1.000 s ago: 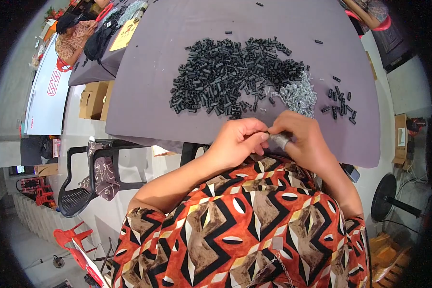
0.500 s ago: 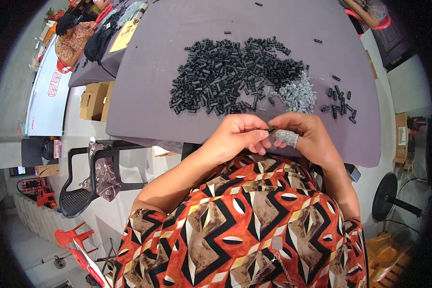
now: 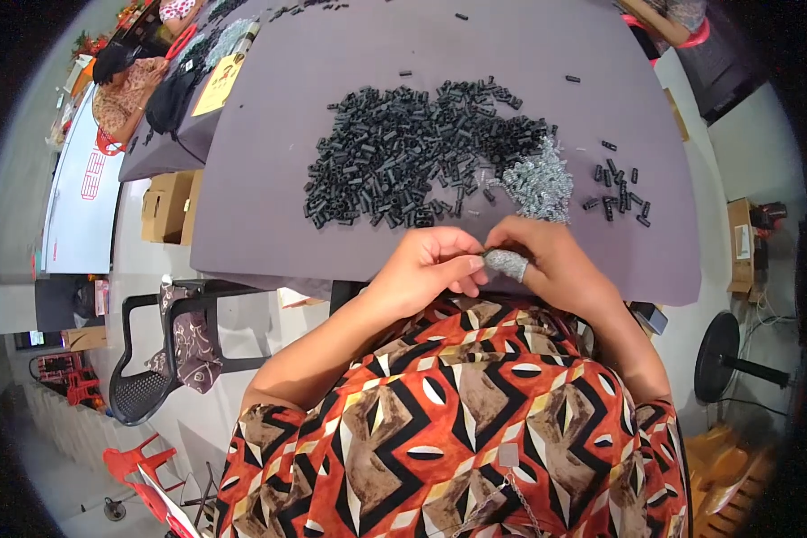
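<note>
My left hand (image 3: pixel 432 267) and my right hand (image 3: pixel 551 262) meet at the near edge of the table, with their fingertips pinched together. Between them sits a small black plastic piece (image 3: pixel 486 253), mostly covered by the fingers. A grey wrapping (image 3: pixel 509 264) covers my right thumb. Just beyond the hands spreads a big heap of short black tubular pieces (image 3: pixel 377 152). At its right side lies a pile of small shiny silvery parts (image 3: pixel 540 184). Farther right is a loose group of black pieces (image 3: pixel 620 192).
A grey cloth covers the table (image 3: pixel 260 170). Single black pieces lie near its far side. On the left stand a black chair (image 3: pixel 139 390) and an open cardboard box (image 3: pixel 165 206). Another person (image 3: pixel 125 94) sits at the far left. A black round-based stand (image 3: pixel 719 357) is at right.
The view has shifted slightly, so the table's contents appear lower and further left. My hands stay together, and the black piece between them shows less than before.
</note>
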A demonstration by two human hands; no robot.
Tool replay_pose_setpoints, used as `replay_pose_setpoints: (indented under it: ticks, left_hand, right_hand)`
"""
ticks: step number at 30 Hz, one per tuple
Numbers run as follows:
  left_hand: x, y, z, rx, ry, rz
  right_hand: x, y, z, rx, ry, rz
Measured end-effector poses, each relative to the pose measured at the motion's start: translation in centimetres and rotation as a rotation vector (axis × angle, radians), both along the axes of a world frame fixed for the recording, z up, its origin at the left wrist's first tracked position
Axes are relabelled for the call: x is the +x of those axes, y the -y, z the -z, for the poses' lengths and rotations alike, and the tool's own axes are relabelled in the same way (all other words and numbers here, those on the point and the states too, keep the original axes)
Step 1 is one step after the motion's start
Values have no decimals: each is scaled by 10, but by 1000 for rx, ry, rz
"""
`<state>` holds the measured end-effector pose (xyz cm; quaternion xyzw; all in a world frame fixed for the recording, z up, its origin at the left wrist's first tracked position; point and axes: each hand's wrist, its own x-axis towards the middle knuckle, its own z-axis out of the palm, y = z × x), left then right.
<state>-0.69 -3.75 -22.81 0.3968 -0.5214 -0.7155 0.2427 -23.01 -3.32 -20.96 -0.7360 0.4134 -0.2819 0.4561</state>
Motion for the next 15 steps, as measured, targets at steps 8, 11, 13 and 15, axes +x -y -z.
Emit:
replay_pose_setpoints:
  ticks: [8,11,13,15]
  left_hand:
    - [2,2,-8,79,-47,108]
    - [4,3,-5,116,-82,124]
    - [5,4,-6,122,-91,130]
    - [6,5,-5,115,-112,154]
  right_hand:
    - [-5,-1,-4,-257,-212,-185]
    - [-5,-4,-6,-284,-214,-161]
    - [-3,-5,-4,-303,-227,-143]
    - [-3,-7,0,-267,-207,-132]
